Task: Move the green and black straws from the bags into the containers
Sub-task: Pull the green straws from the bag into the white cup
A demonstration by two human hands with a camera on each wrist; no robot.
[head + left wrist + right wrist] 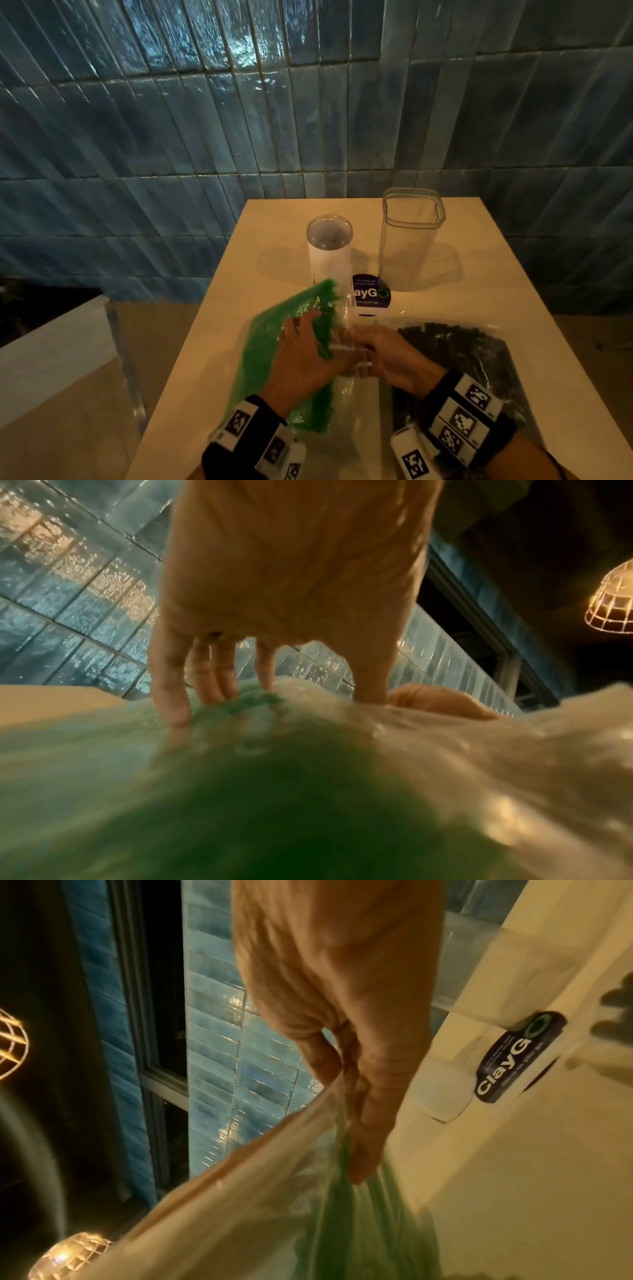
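Observation:
A clear bag of green straws (270, 346) lies tilted on the left of the table, its open end towards the table's middle. My left hand (305, 349) presses on it with spread, straight fingers (171, 691). My right hand (383, 353) pinches the loose clear plastic at the bag's mouth; in the right wrist view the fingers (356, 1123) hold the film above the green straws (363, 1226). A bag of black straws (459, 353) lies flat under my right wrist. Behind stand a round container (329, 250) with a white label and a square clear container (411, 240), both without lids.
The cream table (496, 308) butts against a blue tiled wall (205, 120). A dark round ClayGo sticker (371, 294) lies between the containers and the bags. A clear panel (126, 359) stands left of the table. Bare table shows at the right, beyond the black bag.

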